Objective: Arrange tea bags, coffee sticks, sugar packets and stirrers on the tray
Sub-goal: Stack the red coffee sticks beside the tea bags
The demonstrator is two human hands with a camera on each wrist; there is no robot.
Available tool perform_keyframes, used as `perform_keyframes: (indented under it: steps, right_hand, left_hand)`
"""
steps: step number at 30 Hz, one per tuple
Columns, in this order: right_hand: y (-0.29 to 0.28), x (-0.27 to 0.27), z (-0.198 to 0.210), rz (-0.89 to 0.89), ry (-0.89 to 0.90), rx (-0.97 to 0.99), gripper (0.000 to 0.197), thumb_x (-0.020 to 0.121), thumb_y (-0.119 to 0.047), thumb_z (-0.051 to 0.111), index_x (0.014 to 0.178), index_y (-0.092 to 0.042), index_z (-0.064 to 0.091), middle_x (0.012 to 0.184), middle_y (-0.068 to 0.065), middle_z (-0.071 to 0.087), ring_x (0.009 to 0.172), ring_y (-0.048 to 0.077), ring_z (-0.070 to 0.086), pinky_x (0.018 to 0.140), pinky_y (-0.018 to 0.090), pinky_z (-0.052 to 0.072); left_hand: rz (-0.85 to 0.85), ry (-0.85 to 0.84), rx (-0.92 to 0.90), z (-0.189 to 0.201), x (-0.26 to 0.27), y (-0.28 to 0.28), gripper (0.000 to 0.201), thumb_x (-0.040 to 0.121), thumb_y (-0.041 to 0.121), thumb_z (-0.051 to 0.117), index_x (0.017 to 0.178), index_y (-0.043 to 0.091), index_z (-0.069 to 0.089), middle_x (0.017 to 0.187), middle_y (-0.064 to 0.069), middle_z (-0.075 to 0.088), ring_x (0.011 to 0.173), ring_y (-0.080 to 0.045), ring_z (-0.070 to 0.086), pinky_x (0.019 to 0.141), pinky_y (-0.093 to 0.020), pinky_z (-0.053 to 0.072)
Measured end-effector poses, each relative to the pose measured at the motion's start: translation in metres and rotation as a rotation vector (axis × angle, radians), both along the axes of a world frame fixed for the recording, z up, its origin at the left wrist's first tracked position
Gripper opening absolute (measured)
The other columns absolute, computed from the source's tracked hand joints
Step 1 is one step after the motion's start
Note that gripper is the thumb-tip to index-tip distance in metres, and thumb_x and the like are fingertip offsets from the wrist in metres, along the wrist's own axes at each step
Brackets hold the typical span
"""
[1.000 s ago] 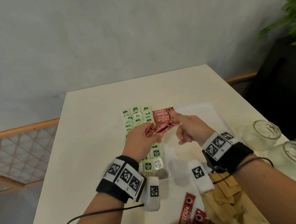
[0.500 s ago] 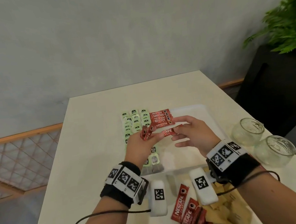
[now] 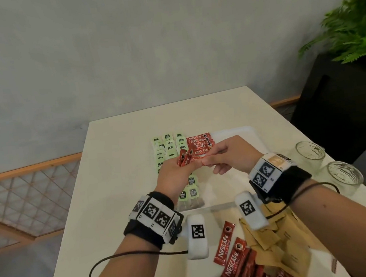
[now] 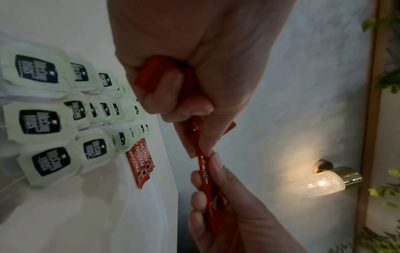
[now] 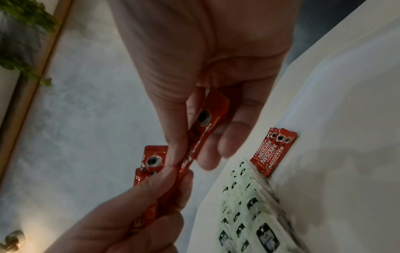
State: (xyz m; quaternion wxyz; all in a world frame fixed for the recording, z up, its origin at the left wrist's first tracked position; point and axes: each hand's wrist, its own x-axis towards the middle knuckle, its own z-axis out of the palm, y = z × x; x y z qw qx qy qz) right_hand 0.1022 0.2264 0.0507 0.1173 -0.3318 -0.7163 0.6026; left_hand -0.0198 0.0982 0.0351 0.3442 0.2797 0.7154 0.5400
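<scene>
My left hand [image 3: 186,167] grips a small bundle of red coffee sticks [image 3: 184,158] above the white tray [image 3: 247,130]. Thumb and fingers of my right hand [image 3: 206,161] pinch one coffee stick [image 5: 198,131] whose other end is still in the left hand's bundle [image 4: 155,75]. On the tray, green tea bags [image 3: 167,150] lie in rows at the left, with a short row of coffee sticks [image 3: 200,144] beside them. The wrist views show the same laid sticks [image 4: 141,162] [image 5: 272,150] and tea bags [image 4: 39,119].
More loose coffee sticks [image 3: 234,260] and brown sugar packets [image 3: 277,243] lie on the table in front of the tray. Two empty glasses [image 3: 311,152] [image 3: 344,177] stand at the right edge. A dark planter with a fern [image 3: 350,33] is beyond the table's right side.
My right hand left the row of sticks on the tray, came back to the left hand and took hold of one stick from its bundle.
</scene>
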Motion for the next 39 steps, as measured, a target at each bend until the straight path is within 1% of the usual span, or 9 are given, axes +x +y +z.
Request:
perform_keyframes:
  steps: [6, 12, 15, 17, 20, 24, 27, 31, 39]
  right_hand:
    - [0.014, -0.002, -0.003, -0.111, -0.025, 0.070, 0.027, 0.071, -0.024, 0.085, 0.081, -0.004, 0.071, 0.065, 0.005, 0.069, 0.046, 0.010, 0.055, 0.047, 0.022, 0.049]
    - [0.033, -0.010, -0.008, -0.141, 0.122, -0.119, 0.010, 0.085, 0.001, 0.068, 0.094, 0.002, 0.068, 0.073, 0.015, 0.070, 0.055, 0.014, 0.067, 0.057, 0.023, 0.058]
    - [0.051, -0.010, -0.015, -0.209, 0.094, -0.079, 0.014, 0.091, -0.001, 0.061, 0.102, 0.005, 0.066, 0.077, 0.015, 0.069, 0.052, 0.012, 0.062, 0.053, 0.023, 0.057]
    - [0.066, -0.009, -0.023, -0.264, 0.033, -0.049, 0.015, 0.094, -0.002, 0.058, 0.103, 0.006, 0.066, 0.080, 0.015, 0.067, 0.053, 0.013, 0.059, 0.050, 0.023, 0.056]
    - [0.086, -0.010, -0.045, -0.330, -0.126, -0.017, 0.015, 0.094, -0.004, 0.058, 0.101, 0.006, 0.067, 0.078, 0.013, 0.067, 0.058, 0.018, 0.060, 0.051, 0.026, 0.058]
    - [0.094, -0.016, -0.075, -0.341, -0.367, 0.030, 0.011, 0.089, -0.015, 0.069, 0.094, -0.006, 0.070, 0.073, 0.008, 0.065, 0.056, 0.019, 0.061, 0.066, 0.033, 0.060]
    - [0.091, -0.026, -0.087, -0.340, -0.411, 0.078, 0.008, 0.087, -0.021, 0.071, 0.086, -0.014, 0.070, 0.070, 0.002, 0.062, 0.052, 0.018, 0.057, 0.060, 0.030, 0.055]
    - [0.089, -0.040, -0.099, -0.363, -0.393, 0.184, 0.021, 0.082, -0.021, 0.076, 0.071, -0.022, 0.058, 0.086, 0.000, 0.062, 0.079, 0.019, 0.058, 0.074, 0.033, 0.053]
    - [0.096, -0.056, -0.103, -0.401, -0.435, 0.247, 0.022, 0.082, -0.027, 0.076, 0.090, -0.017, 0.057, 0.096, 0.001, 0.058, 0.090, 0.019, 0.055, 0.075, 0.028, 0.041]
  left_hand:
    - [0.087, 0.007, 0.009, -0.001, -0.004, 0.006, 0.013, 0.087, 0.025, 0.072, 0.077, 0.016, 0.070, 0.043, 0.015, 0.043, 0.042, -0.005, 0.036, 0.041, -0.015, 0.032]
    - [0.078, -0.026, -0.019, -0.001, -0.017, 0.014, 0.017, 0.092, 0.025, 0.067, 0.079, 0.014, 0.069, 0.039, 0.017, 0.043, 0.040, -0.004, 0.035, 0.040, -0.013, 0.031]
    - [0.039, -0.013, -0.095, -0.001, -0.029, 0.016, 0.027, 0.098, 0.030, 0.057, 0.098, 0.005, 0.069, 0.057, 0.010, 0.047, 0.050, -0.008, 0.035, 0.046, -0.017, 0.033]
    - [0.061, -0.051, -0.126, -0.004, -0.039, 0.018, 0.022, 0.098, 0.030, 0.055, 0.096, 0.011, 0.067, 0.079, -0.001, 0.057, 0.054, -0.010, 0.035, 0.050, -0.021, 0.033]
    - [0.126, -0.175, -0.134, -0.006, -0.047, 0.020, 0.017, 0.097, 0.023, 0.054, 0.105, 0.014, 0.066, 0.100, -0.002, 0.068, 0.055, -0.009, 0.038, 0.046, -0.021, 0.034]
    - [0.123, -0.231, -0.129, -0.008, -0.049, 0.023, 0.023, 0.096, 0.020, 0.053, 0.114, 0.011, 0.064, 0.101, -0.001, 0.069, 0.054, -0.007, 0.041, 0.039, -0.016, 0.034]
    - [0.103, -0.214, -0.121, -0.010, -0.050, 0.025, 0.023, 0.097, 0.019, 0.050, 0.113, 0.012, 0.065, 0.102, -0.001, 0.070, 0.057, -0.008, 0.043, 0.043, -0.017, 0.035]
    - [0.111, -0.190, -0.110, -0.013, -0.055, 0.028, 0.024, 0.098, 0.017, 0.048, 0.109, 0.014, 0.068, 0.099, 0.000, 0.071, 0.057, -0.008, 0.045, 0.044, -0.017, 0.036]
    - [0.110, -0.200, -0.121, -0.018, -0.058, 0.026, 0.024, 0.098, 0.016, 0.048, 0.106, 0.015, 0.070, 0.094, 0.002, 0.071, 0.055, -0.008, 0.045, 0.048, -0.020, 0.037]
